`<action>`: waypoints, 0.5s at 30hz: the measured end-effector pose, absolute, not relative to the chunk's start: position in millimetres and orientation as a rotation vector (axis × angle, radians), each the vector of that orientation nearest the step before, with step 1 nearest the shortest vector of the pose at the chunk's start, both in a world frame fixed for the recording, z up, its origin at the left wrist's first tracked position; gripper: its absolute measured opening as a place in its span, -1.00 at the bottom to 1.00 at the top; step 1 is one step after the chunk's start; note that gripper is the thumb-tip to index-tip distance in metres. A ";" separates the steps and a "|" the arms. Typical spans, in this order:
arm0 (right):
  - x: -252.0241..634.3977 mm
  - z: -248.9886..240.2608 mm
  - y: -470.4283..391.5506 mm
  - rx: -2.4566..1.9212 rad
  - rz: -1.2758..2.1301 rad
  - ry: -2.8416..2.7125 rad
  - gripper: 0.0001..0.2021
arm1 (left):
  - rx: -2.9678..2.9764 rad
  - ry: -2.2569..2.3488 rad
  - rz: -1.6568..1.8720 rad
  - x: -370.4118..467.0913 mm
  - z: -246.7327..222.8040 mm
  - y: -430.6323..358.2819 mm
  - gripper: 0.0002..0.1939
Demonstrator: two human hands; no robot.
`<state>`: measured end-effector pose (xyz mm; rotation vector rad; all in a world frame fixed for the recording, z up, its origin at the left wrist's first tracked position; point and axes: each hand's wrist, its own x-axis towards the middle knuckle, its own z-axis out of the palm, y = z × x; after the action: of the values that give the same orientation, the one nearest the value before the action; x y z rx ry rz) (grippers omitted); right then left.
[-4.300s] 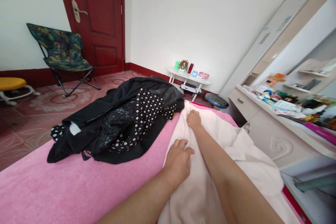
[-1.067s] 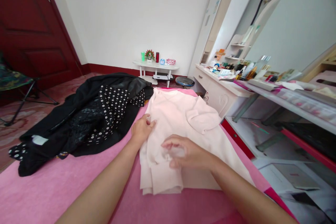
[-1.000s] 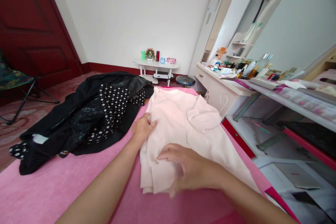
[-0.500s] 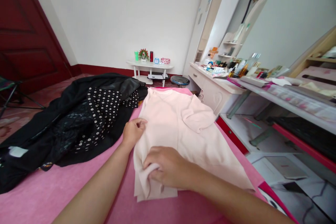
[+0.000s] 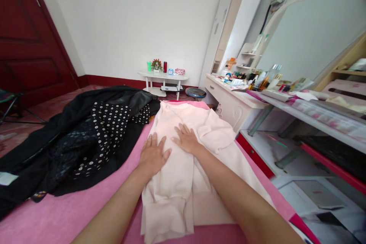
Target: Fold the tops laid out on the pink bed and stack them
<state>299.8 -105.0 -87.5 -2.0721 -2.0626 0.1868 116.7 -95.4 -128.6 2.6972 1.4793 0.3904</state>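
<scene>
A pale pink long-sleeved top lies spread on the pink bed cover. One sleeve is laid lengthwise down its left part, with the cuff at the near hem. The other sleeve is bunched on the right side. My left hand rests flat on the left edge of the top, fingers spread. Farther up and to the right, my right hand lies flat on the fabric, its fingers apart too.
Black clothes with a white-dotted piece are heaped to the left. A dressing table crowded with bottles stands at the right. Beyond the bed are a small white table and a round stool.
My right hand has let go of the sleeve near the cuff and moved up onto the top. The sleeve now lies straighter, and my left hand has opened flat.
</scene>
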 end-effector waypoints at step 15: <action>331.6 -71.6 -195.3 -1.927 -0.003 -2.298 -0.72 | 2.611 1.522 0.330 113.8 -129.7 -95.2 -0.34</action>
<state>331.6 -195.3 -71.6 -1.9269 -2.2979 -0.0025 113.8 -95.2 -129.7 2.6111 1.5221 0.3301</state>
